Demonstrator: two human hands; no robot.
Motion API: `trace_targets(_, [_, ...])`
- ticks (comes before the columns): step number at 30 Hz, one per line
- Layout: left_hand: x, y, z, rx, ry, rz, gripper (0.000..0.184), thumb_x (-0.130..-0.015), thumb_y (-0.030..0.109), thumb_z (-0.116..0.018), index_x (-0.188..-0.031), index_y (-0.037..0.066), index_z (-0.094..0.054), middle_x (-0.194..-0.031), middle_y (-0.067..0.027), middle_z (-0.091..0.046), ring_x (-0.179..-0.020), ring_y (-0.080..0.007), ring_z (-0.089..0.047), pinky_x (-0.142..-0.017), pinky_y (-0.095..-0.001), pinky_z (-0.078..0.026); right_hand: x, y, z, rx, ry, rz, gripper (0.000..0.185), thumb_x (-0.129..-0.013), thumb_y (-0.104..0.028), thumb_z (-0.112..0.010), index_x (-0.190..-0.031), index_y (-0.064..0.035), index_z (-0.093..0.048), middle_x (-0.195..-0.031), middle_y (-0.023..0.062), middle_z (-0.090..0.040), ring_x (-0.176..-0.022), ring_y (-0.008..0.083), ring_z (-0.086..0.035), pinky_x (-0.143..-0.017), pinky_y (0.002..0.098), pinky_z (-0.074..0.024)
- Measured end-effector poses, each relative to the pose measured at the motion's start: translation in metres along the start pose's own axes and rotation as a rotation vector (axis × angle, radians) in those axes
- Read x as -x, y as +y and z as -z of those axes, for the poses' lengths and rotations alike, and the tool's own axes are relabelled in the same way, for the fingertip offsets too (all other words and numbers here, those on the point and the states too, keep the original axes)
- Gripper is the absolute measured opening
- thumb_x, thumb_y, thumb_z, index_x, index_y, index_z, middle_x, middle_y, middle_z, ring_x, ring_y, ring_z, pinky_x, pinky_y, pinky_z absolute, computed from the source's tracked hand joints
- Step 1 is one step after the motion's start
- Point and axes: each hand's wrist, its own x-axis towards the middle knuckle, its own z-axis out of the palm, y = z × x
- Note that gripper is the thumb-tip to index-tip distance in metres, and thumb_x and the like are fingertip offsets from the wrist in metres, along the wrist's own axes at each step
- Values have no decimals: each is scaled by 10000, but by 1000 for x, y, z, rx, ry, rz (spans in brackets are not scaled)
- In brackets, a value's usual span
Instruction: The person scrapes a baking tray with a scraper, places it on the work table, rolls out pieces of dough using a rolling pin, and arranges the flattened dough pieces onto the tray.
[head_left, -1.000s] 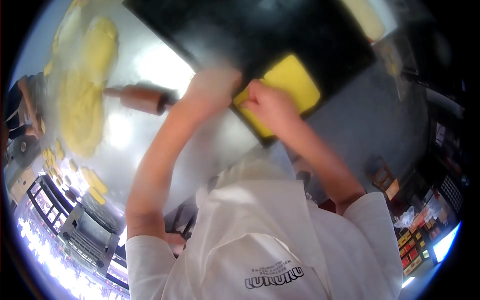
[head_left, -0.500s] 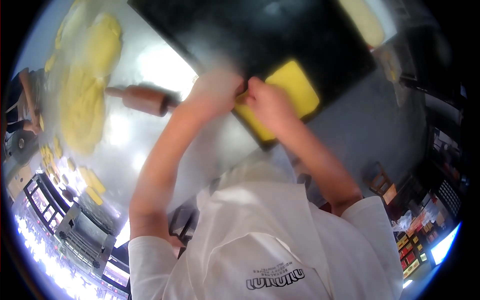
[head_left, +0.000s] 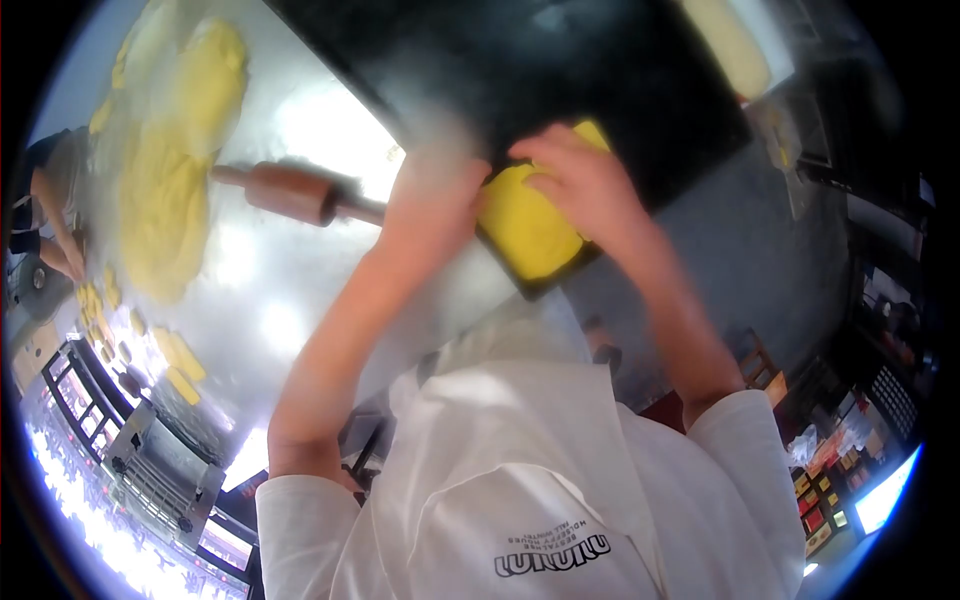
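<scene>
Yellow dough (head_left: 528, 222): at black tray's (head_left: 560, 75) 6 o'clock corner. Right hand (head_left: 585, 182) over its 2 o'clock, half open, no grip visible. Left hand (head_left: 440, 190) at 10, curled, blurred; hold unclear. Uneven finger pressure could tear or thin it.

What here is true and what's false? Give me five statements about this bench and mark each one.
1. The right hand is over the yellow dough piece. True.
2. The right hand holds the rolling pin. False: the rolling pin lies on the metal table.
3. The yellow dough piece is on the black tray. True.
4. The largest dough mass is right of the tray. False: the dough mass is left of it.
5. The rolling pin is brown. True.
</scene>
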Motion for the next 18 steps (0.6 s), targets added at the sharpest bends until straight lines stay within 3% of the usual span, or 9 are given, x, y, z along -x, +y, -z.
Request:
trace_targets(10, [-6, 0, -5, 42, 18, -16, 141, -735, 35, -728, -860, 76, -676, -770, -86, -641, -783, -317, -589, -796, -413, -433, -16, 12, -14, 11, -82, 180, 60, -857, -56, -630, -903, -60, -670, -919, 101, -591, -862, 331, -629, -731, 409, -498])
trace_targets(16, [-6, 0, -5, 48, 2, -27, 128, -757, 46, -726, -875, 75, -684, -787, -90, -650, -790, -319, -586, -802, -416, -436, -22, 14, -8, 118, -200, 191, 103, -874, -51, -603, -941, -44, -682, -950, 108, -628, -892, 330, -636, -749, 392, -506])
trace_targets(18, [-6, -1, -2, 67, 6, -43, 132, -765, 50, -728, -890, 67, -688, -816, -101, -657, -801, -328, -582, -808, -418, -442, -22, 19, 0, 7, -83, 211, 120, -885, -55, -610, -975, -34, -687, -958, 116, -660, -894, 309, -657, -755, 373, -513])
